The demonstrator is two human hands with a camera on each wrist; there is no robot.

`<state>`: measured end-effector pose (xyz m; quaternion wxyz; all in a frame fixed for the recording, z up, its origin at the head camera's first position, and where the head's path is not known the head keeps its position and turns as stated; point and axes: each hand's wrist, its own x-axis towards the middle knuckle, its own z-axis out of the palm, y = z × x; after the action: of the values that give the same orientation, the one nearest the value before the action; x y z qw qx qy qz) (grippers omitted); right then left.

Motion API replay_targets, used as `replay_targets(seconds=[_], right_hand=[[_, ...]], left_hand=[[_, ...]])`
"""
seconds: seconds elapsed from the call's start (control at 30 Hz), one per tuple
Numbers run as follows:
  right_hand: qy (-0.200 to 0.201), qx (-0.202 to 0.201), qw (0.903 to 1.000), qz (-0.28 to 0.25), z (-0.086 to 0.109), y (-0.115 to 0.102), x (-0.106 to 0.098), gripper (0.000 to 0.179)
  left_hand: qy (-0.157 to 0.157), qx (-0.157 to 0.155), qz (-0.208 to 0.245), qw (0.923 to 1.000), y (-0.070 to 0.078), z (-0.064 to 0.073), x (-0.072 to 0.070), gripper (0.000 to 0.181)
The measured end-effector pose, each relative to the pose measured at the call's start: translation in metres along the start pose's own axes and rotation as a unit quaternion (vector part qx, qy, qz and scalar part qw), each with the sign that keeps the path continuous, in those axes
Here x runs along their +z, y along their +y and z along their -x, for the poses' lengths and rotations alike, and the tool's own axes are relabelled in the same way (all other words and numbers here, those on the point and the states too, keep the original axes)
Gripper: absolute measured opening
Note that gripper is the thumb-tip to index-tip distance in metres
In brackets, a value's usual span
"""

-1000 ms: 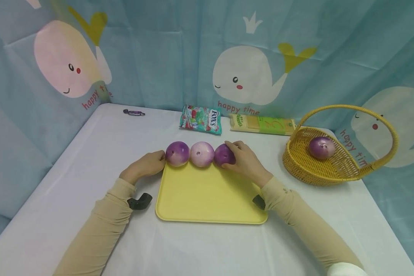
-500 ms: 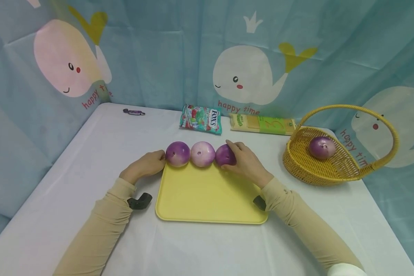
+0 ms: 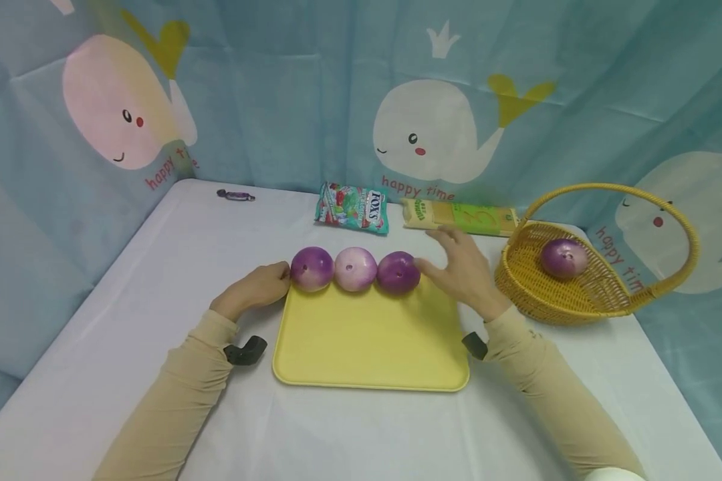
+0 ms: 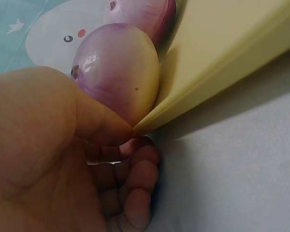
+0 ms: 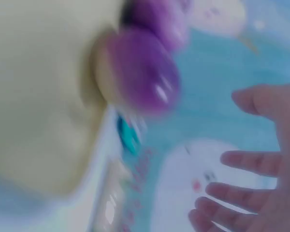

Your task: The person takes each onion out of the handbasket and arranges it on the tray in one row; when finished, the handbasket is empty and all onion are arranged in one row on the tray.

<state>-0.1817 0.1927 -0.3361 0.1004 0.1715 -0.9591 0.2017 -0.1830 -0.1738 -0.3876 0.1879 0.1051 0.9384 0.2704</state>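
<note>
Three purple-and-white onions stand in a touching row along the far edge of a yellow tray [image 3: 370,347]: the left onion [image 3: 312,269], the pale middle onion [image 3: 355,269] and the dark right onion [image 3: 399,272]. My left hand [image 3: 259,288] pinches the tray's far left corner between thumb and curled fingers, close against the left onion, as the left wrist view shows. Beside the right onion, my right hand [image 3: 462,270] is spread and holds nothing. The right wrist view, blurred, shows its fingers [image 5: 246,197] apart from the onion [image 5: 144,72].
To the right stands a yellow wicker basket [image 3: 535,304] with a tall handle and one onion [image 3: 563,258] inside. At the back lie a FOX'S candy bag [image 3: 351,208], a flat noodle packet [image 3: 460,217] and a small wrapped candy [image 3: 236,196]. A whale-print curtain closes off the back.
My right hand has let go of the right onion and moved away to the right, its fingers spreading. The left hand stays at the tray corner; the onions keep their row.
</note>
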Motion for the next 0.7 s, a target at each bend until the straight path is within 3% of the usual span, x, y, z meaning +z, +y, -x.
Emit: replay_targets(seconds=[0.17,0.3,0.43,0.53,0.7], right_hand=[[0.068,0.047,0.9965,-0.004,0.008,0.030,-0.052,0.036],[0.069,0.122,0.9897,0.024,0.017,0.059,-0.088,0.036],[0.062,0.166,0.9825,0.056,0.019,0.093,-0.113,0.042],[0.023,0.185,0.9793,0.079,0.017,0.117,-0.127,0.050],[-0.110,0.200,0.9662,0.119,0.010,0.152,-0.142,0.066]], left_hand=[[-0.011,-0.003,0.003,0.9999,0.000,-0.001,0.000,0.022],[-0.014,-0.011,0.004,0.9998,0.000,-0.001,-0.001,0.022],[-0.016,-0.012,0.005,0.9998,0.001,-0.001,-0.002,0.024],[-0.015,-0.012,0.004,0.9998,0.001,-0.001,-0.002,0.024],[-0.015,-0.011,0.005,0.9998,0.001,-0.001,0.000,0.023]])
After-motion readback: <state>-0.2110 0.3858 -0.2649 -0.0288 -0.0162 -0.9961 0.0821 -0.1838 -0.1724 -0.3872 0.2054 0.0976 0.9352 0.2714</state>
